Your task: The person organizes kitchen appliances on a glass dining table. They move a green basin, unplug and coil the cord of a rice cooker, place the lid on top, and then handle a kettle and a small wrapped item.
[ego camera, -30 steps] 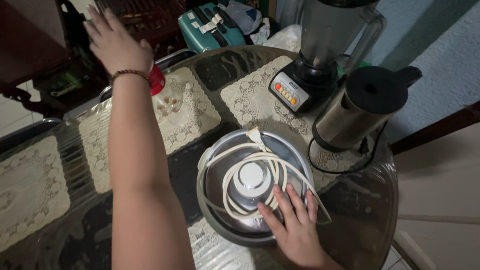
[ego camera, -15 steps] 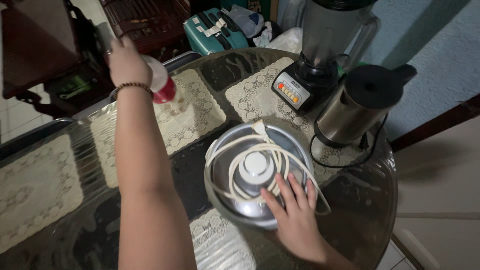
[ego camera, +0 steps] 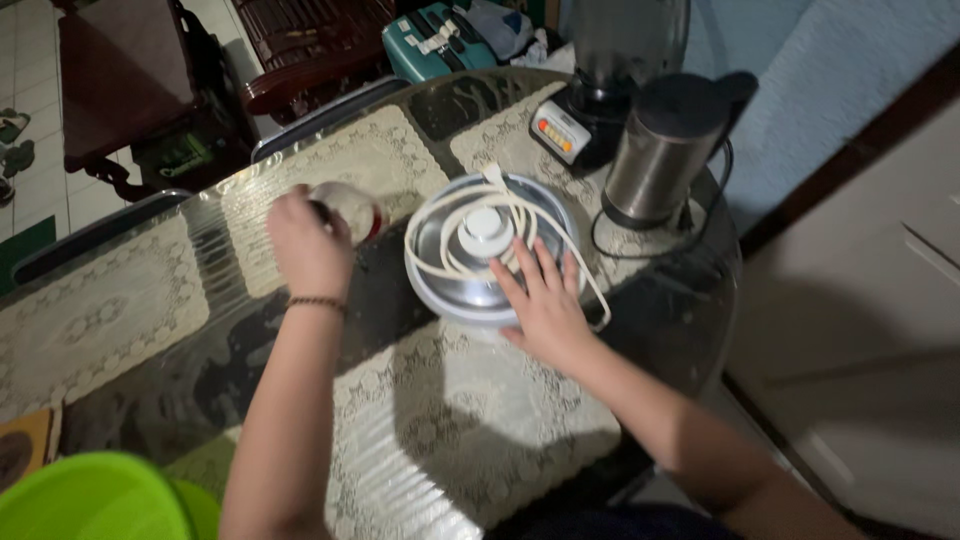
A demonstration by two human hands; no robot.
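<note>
Cooker first: keep your right hand spread flat on its lid (cord coiled there); left hand, beside the cooker, pinching the jar firmly.

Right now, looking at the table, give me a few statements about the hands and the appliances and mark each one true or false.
1. The right hand lies flat on the round metal lid. True.
2. A cream power cord is coiled on top of that lid. True.
3. The left hand is empty and resting on the floor. False: it grips a small jar with a red part, over the table.
4. The steel kettle lies on its side. False: it stands upright beside the blender.
5. A green bowl shows at the lower left edge. True.
</note>
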